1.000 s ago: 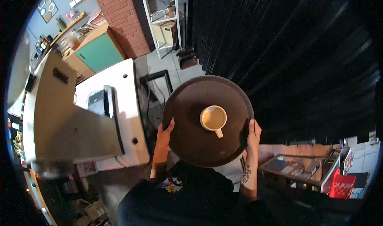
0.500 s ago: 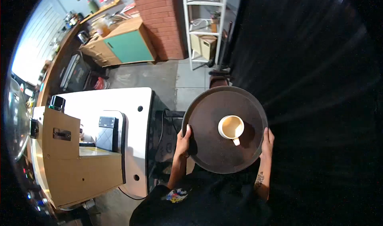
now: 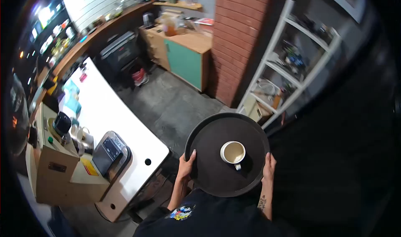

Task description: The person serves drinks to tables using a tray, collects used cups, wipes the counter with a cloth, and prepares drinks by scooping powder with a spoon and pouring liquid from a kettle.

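Note:
A round dark brown serving tray (image 3: 209,170) is held level in front of my body. My left hand (image 3: 186,166) grips its left rim, thumb over the edge and fingers underneath. At the opposite rim, my right hand (image 3: 269,166) holds on in the same way; its fingers are partly hidden beneath. A white cup (image 3: 233,152) stands upright near the tray's middle, its handle pointing toward me. The inside of the cup looks pale, and I cannot tell whether it holds any liquid.
To the left, a white table (image 3: 138,147) carries a black scale (image 3: 107,155) and a beige machine (image 3: 56,170). Ahead are a green-doored cabinet (image 3: 184,61), a brick pillar (image 3: 238,40) and a white shelf rack (image 3: 284,72). Grey floor (image 3: 167,103) lies between table and cabinet.
My view has swung to the left, so the table, cabinet and shelf appear turned and shifted. The tray and cup sit slightly lower in view, still held by both hands.

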The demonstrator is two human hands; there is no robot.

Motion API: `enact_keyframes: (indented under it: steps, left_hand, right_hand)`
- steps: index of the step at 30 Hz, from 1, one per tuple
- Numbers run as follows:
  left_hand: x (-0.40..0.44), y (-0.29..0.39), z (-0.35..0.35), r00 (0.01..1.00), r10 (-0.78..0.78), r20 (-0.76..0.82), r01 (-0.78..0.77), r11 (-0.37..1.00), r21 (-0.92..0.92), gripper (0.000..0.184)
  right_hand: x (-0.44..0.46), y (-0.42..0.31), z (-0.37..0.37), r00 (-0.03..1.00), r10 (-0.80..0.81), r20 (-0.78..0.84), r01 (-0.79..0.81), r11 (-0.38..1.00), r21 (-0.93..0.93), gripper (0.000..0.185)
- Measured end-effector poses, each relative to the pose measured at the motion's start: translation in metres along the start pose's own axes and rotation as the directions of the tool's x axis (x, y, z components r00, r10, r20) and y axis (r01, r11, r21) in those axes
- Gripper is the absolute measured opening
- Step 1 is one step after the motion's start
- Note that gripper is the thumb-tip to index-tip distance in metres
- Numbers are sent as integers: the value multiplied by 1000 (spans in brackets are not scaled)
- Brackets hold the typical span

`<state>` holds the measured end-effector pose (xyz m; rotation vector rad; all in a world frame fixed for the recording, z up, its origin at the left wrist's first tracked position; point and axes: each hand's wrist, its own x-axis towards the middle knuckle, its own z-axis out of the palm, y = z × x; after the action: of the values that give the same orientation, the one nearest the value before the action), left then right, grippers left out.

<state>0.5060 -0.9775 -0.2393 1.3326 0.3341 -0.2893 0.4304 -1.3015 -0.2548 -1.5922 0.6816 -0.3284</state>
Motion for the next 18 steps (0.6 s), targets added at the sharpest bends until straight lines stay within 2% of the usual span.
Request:
enact_keyframes:
  steps: [1,3,4,6,8,11,12,16,18]
  left_hand:
    - [6,4,-1,999,2,-52,-3,999,-33,40]
    - [28,12,7,992,55,-113,-74,983,-170,41]
    - [38,18,9,986,52,-161,-88,971,-224,40]
    - [60,26,6,973,43,-227,-95,970,-225,44]
    - [89,38,6,959,34,-282,-99,970,-222,44]
    - [149,58,0,943,40,-329,-109,975,-196,43]
    - [169,63,-2,936,45,-350,-108,981,-163,43]
    - [255,102,-21,913,71,-403,-81,997,-8,41]
    - [288,135,-26,914,79,-399,-118,990,-74,37]
  right_hand:
    - [26,3,9,998,-7,56,8,1000,-24,46]
    - [81,-21,34,945,-96,312,63,991,114,42]
    - [91,-39,56,955,-64,291,57,998,31,48]
    - [123,-57,87,909,-81,409,82,997,16,44]
    - [160,-61,120,893,-116,436,120,993,20,34]
    - [207,-72,174,885,-160,437,152,987,53,32]
    - [224,-71,189,889,-146,433,171,985,-17,30]
    - [291,-71,258,884,-187,428,236,970,-63,29]
    - [305,-95,297,885,-187,427,219,975,-28,29]
